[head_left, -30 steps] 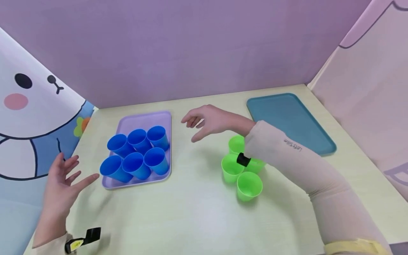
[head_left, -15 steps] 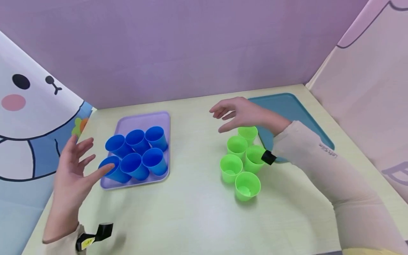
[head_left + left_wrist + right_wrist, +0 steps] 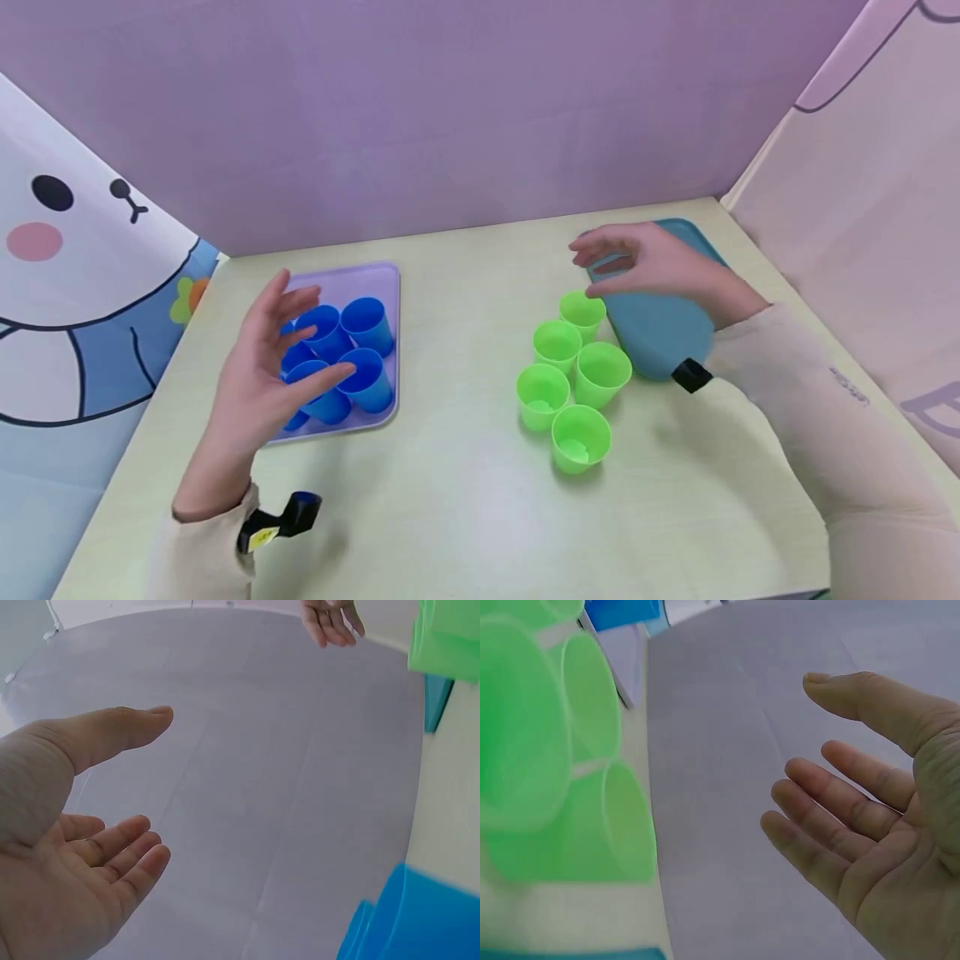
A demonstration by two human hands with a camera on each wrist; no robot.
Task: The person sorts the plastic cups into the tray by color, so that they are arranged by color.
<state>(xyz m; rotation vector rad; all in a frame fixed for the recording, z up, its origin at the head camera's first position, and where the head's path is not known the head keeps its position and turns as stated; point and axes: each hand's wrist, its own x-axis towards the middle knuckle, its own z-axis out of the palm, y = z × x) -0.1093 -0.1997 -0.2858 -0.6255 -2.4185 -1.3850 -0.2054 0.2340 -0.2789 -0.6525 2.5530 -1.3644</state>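
Observation:
My left hand (image 3: 266, 375) hovers over the left side of the purple tray (image 3: 352, 283), fingers spread and nothing held. It hides part of the group of blue cups (image 3: 367, 379) standing on that tray. In the left wrist view a blue cup (image 3: 435, 919) shows at the lower right, apart from the fingers. My right hand (image 3: 656, 262) is above the near-left part of the teal tray (image 3: 660, 333), relaxed and holding nothing. Its thumb lies close over the farthest of several green cups (image 3: 582, 312), which stand upright on the table. The right wrist view shows green cups (image 3: 589, 697) left of the hand.
The pale table (image 3: 465, 500) reaches back to a purple wall panel (image 3: 450, 117). A panel with a cartoon face (image 3: 82, 275) stands on the left, and a pale pink panel (image 3: 885, 250) on the right.
My right hand has moved right, from between the trays to over the teal tray, uncovering the green cups. My left hand has moved right and up, over the purple tray. The cups stay put.

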